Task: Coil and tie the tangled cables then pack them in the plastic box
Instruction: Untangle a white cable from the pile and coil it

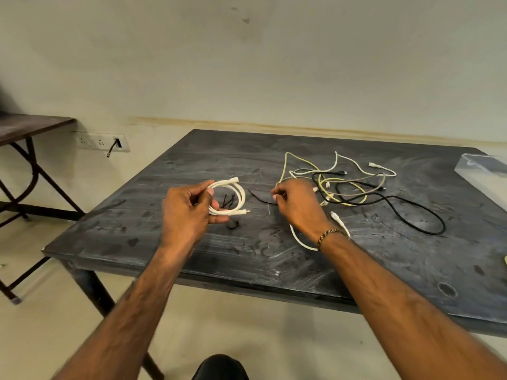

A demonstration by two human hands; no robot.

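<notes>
My left hand (184, 212) holds a coiled white cable (239, 197) above the dark table (164, 242). My right hand (299, 204) pinches the end of a thin black tie (259, 197) whose other end trails toward the coil. To the right lies a tangle of white, yellow, grey and black cables (348, 185). A loose white cable (300, 239) runs under my right wrist. The clear plastic box (482, 174) sits at the table's far right edge.
More small black ties (229, 201) lie on the table behind the coil, and one curled tie (233, 225) lies below it. A second table (24, 130) stands at left. A wall socket strip (101, 142) is behind it.
</notes>
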